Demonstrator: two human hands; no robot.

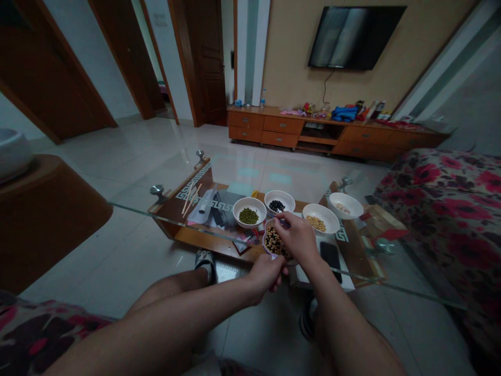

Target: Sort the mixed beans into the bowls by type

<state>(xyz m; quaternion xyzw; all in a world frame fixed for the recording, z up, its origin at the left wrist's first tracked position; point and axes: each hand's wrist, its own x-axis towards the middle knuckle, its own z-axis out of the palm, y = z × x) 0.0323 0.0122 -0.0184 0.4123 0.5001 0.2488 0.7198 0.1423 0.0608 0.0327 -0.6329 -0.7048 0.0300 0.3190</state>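
White bowl (265,246) of mixed beans (275,243): left hand (266,275) grips its base, fingers clamped; right hand (297,239) above, fingers together, any pinched item unclear.

Five white bowls (246,199), two hands (299,239), and what looks like one pair of chopsticks (190,199).

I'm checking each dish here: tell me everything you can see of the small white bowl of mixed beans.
The small round white bowl looks like glazed ceramic and is heaped with mixed black and tan beans. Its rim is partly hidden: the right hand reaches over it, and the left hand sits at its near edge. It is over the clear glass tabletop; whether it rests there I cannot tell.
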